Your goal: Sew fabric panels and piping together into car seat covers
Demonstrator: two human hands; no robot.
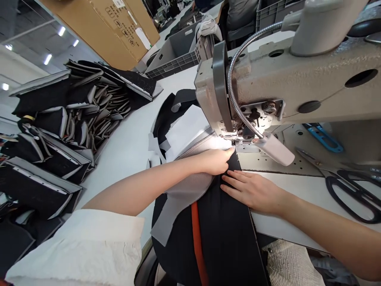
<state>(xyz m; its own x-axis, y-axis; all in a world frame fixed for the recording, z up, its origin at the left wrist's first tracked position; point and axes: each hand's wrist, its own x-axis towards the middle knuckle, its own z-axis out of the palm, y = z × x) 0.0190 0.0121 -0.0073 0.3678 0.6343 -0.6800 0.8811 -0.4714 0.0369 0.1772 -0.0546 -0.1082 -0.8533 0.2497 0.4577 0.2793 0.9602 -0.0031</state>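
Note:
Beside the needle area of a sewing machine (253, 75), my left hand (216, 161) is closed on light grey mesh fabric (198, 180), its index finger stretched toward the lit presser foot (235, 141). Some of its fingers are curled out of sight. My right hand (256, 190) lies flat, fingers extended, on the right edge of a black fabric panel (229, 230). An orange strip (198, 242) runs down that panel, which hangs over the table's front edge. White and grey pieces (190, 127) lie bunched behind my left forearm.
Large black-handled scissors (336, 174) and a blue thread snipper (324, 137) lie at the right. Stacked black padded pieces (59, 131) fill the left. A cardboard box (110, 31) and a grey crate (178, 51) stand behind. The machine's lamp (276, 149) juts out near my right hand.

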